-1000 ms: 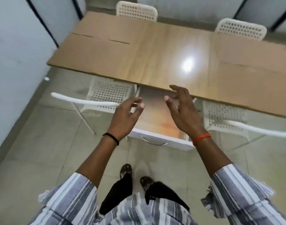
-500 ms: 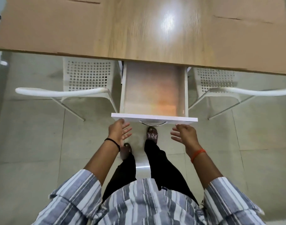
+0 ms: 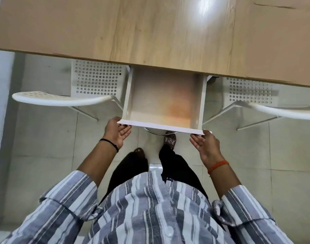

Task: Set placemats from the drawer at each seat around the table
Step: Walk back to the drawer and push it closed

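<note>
Standing close to the bench point(image 3: 115, 27), looking straight down at the drawer point(image 3: 161, 127), pulled well out from under the near edge. Left hand point(image 3: 116, 133) at the left front corner of the drawer, thumb up by the top edge, fingers spread below; grip apart, not closed tight on anything. Right hand point(image 3: 206, 147) at the right front corner, fingers touching the underside of the front panel; grip apart too, nothing held. Between the two hands, a curved metal handle point(image 3: 156, 132) under the front panel, not touched. Inside the drawer, only a pale floor with a warm orange glow; no placemat plain to see there, though hard to be sure from this blur. On the bench top, no placemat easy to pick out either; just a thin dark line near the far right corner, maybe an edge of something flat, cannot tell. One white chair point(image 3: 98, 78) tucked in to the left of the drawer, another white chair point(image 3: 249, 90) to the right. By the look of it, either nearly finished with only the drawer left to push shut, or mats not yet found; cannot say which.
</note>
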